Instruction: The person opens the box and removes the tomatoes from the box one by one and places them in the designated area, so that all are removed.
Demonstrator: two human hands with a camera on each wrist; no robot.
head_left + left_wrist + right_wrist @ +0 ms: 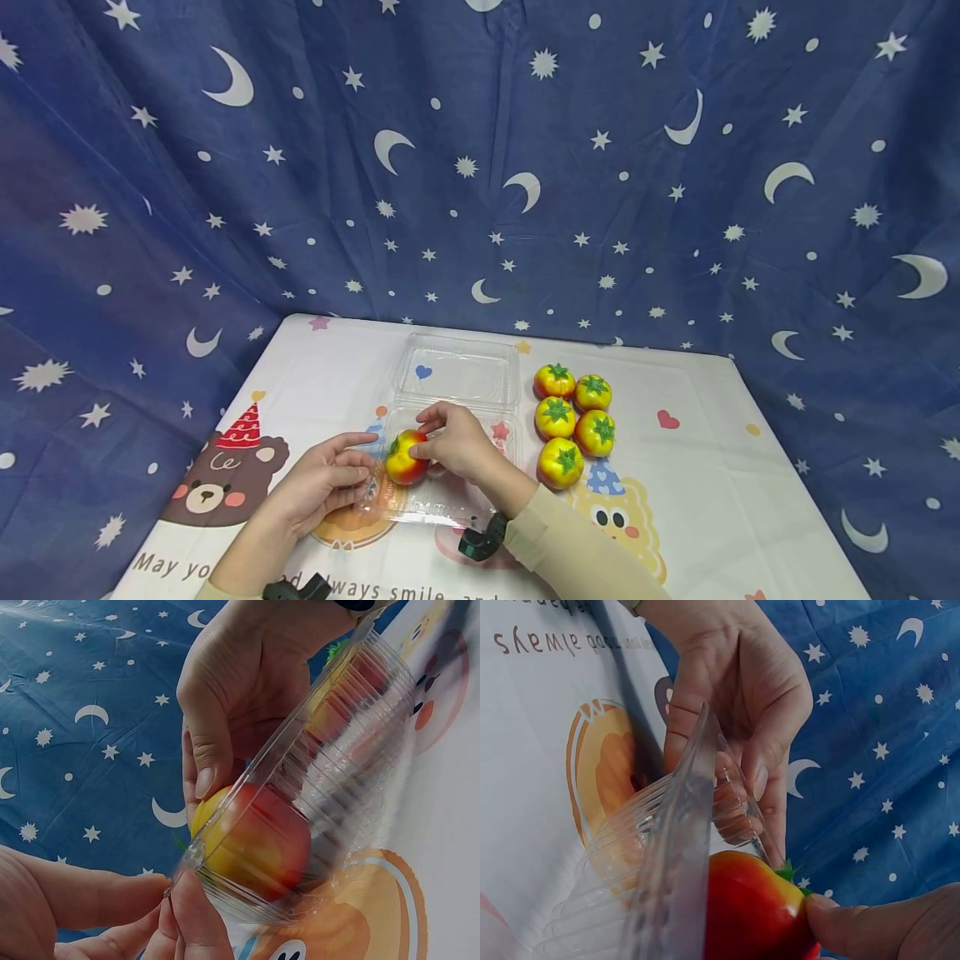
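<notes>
A clear plastic clamshell box (pixel 468 504) lies opened out on the table, its lid (pixel 459 381) spread toward the back. My right hand (pixel 463 443) holds a red-and-yellow tomato (pixel 406 463) between thumb and fingers, inside the left part of the box's base. The tomato is tilted, its green leafy top turned left. At the base's left edge, my left hand (pixel 330 482) pinches the plastic rim (pixel 196 853) between thumb and finger. In the left wrist view the tomato shows through the ribbed clear wall, just past the pinching fingertips.
Several more tomatoes (pixel 557 417) with green tops sit grouped to the right of the box. A white tablecloth (pixel 697 492) printed with cartoon figures and lettering covers the table. Behind it hangs a blue curtain (pixel 570 275) with moons and stars.
</notes>
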